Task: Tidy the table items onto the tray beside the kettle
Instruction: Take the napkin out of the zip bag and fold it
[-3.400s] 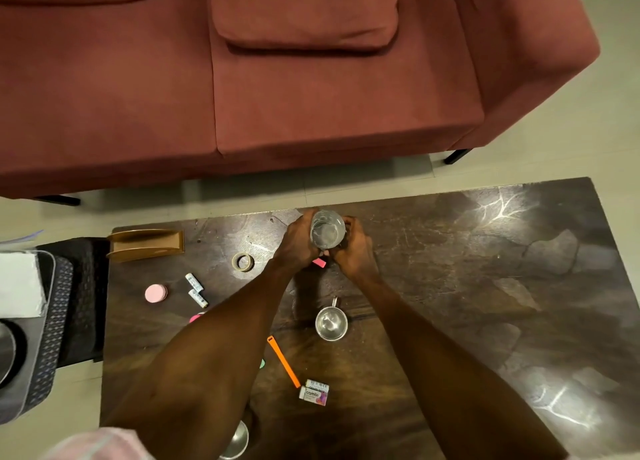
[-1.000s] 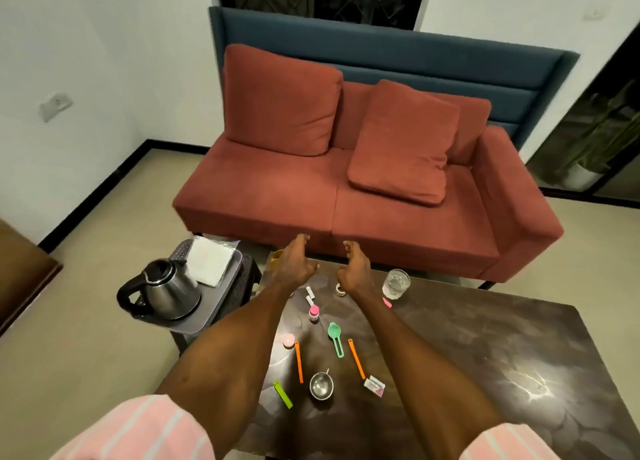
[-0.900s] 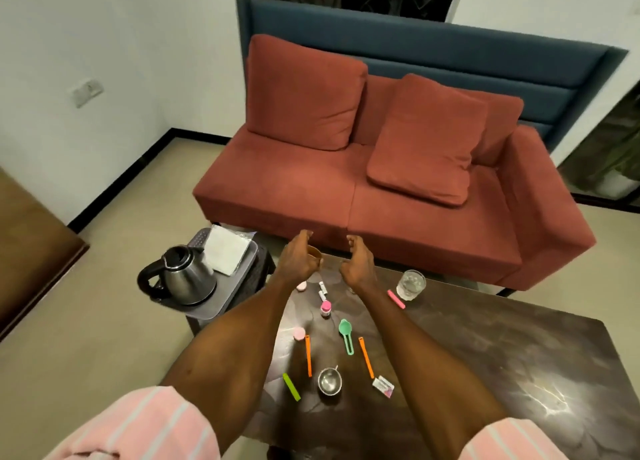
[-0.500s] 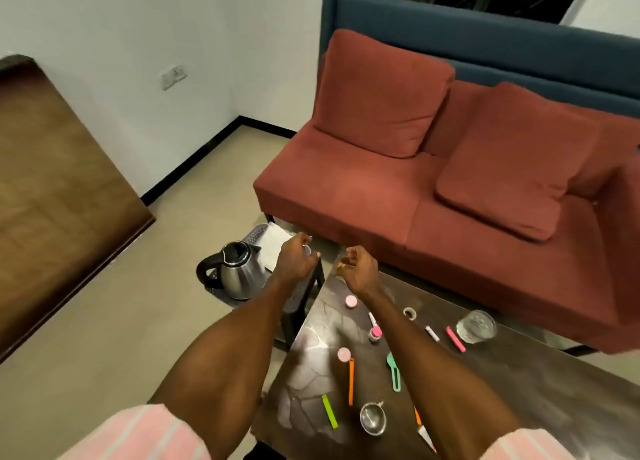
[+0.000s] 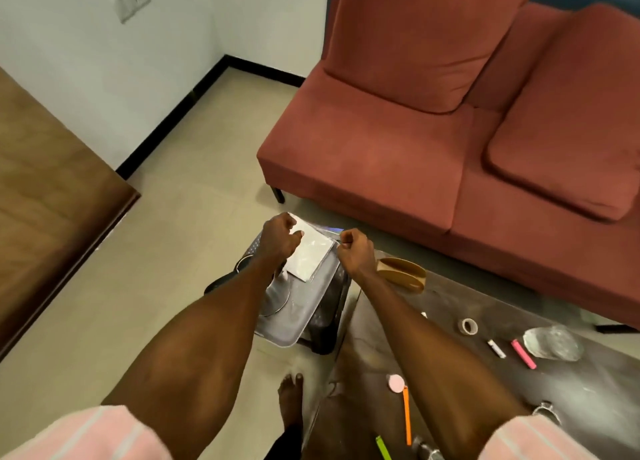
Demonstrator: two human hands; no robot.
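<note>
Both hands curled over the tray [image 5: 294, 324], left hand [image 5: 278, 240] and right hand [image 5: 355, 252] maybe pinching something small, can't tell; remaining items like the orange stick [image 5: 406, 414], long axis 12–6, lie at 5 o'clock, right hand nearer.

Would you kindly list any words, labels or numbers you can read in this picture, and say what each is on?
None can be read.
The white packet on the tray: no print shows.
The wall switch plate: a dark mark, too blurred to read.
The small white tube on the table: too small to read.
</note>
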